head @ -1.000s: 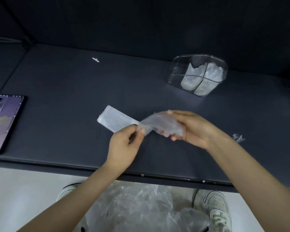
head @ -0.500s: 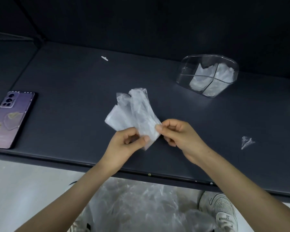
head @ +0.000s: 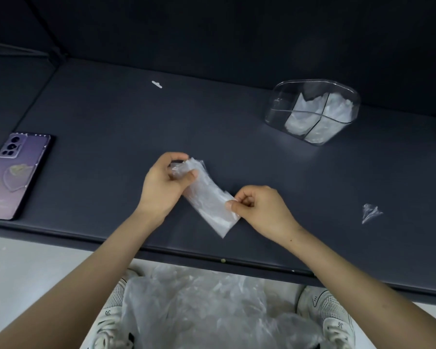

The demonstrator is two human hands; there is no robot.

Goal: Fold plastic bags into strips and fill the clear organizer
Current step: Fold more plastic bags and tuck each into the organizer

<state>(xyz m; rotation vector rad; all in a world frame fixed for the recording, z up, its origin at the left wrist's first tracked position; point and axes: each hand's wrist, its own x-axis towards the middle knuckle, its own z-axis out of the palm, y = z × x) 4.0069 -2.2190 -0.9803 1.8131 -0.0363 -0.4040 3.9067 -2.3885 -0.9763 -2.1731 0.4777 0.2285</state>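
Gripping upper end of folded plastic bag with left hand, fingers curled round it, thumb pressing on top. Pinching lower right edge of same bag with right hand, thumb and forefinger closed on the plastic, other fingers tucked in. Holding bag as a strip stretched diagonally between both hands, over near middle of dark table, close to front edge; touching the table or hanging just above it, cannot tell. Seeing clear organizer standing at far right of table, well apart from both hands, split by dividers into compartments, whitish folded bags filling the right-hand ones. Spotting phone lying face down at left edge, small crumpled plastic scrap lying to the right of right hand, tiny white bit lying far back. Showing below table edge a pile of loose clear bags between two white shoes.
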